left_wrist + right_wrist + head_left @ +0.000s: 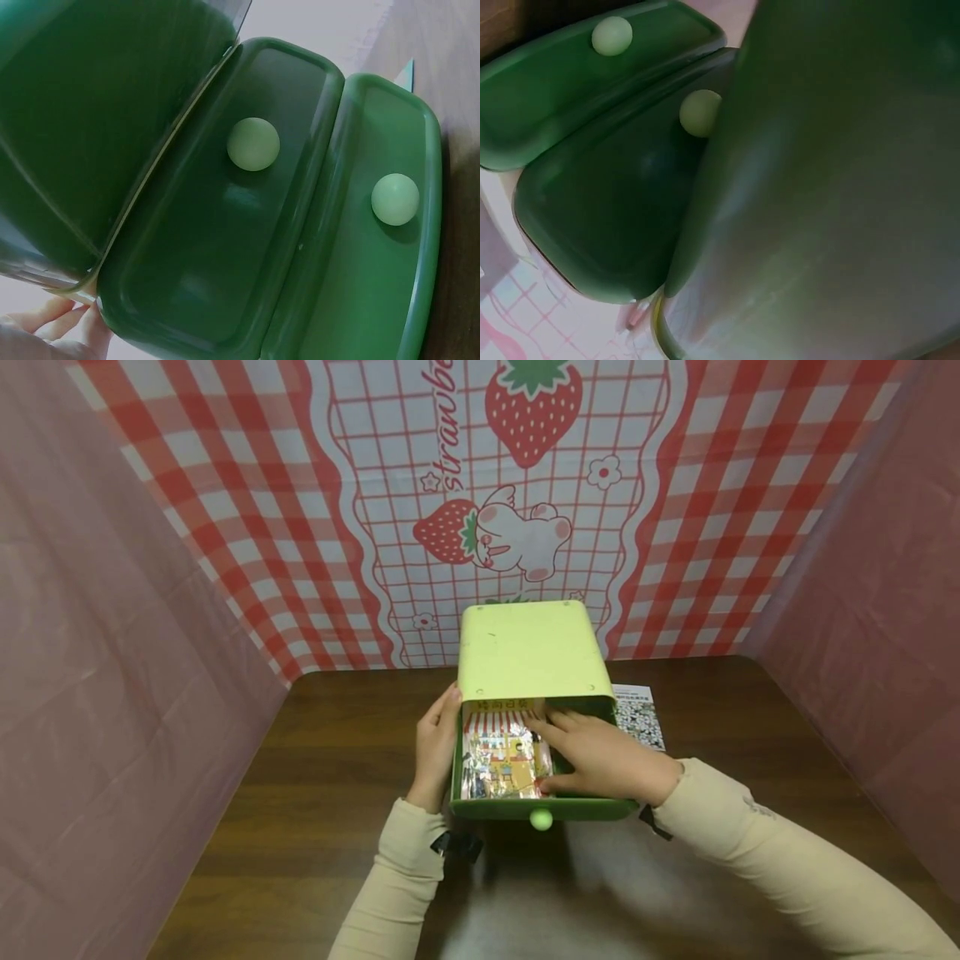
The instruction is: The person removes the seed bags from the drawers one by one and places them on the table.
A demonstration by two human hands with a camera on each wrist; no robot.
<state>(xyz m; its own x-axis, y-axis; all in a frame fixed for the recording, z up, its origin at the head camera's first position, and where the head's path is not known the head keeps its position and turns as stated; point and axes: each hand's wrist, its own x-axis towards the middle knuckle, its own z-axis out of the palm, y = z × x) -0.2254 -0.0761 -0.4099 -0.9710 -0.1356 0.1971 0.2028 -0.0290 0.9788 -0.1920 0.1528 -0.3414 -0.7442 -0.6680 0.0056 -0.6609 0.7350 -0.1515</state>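
Note:
A small green drawer cabinet point(532, 647) with a pale yellow-green top stands on the table, its upper drawer point(510, 808) pulled out. Inside that drawer lies a shiny packet point(498, 756) printed with a colourful shop picture and a striped awning. My left hand point(435, 750) rests against the cabinet's left side, fingertips near the front edge of the casing. Reaching into the drawer, my right hand point(600, 756) touches the packet's right side with spread fingers and thumb. Some right fingertips are hidden under the casing. Round pale knobs point(395, 199) show on the drawer fronts below.
A printed black-and-white card point(637, 717) lies on the brown table point(330, 760), right of the cabinet. Behind stands a red checked cloth point(232, 468) with strawberries. Pink cloth walls point(112, 693) close in both sides.

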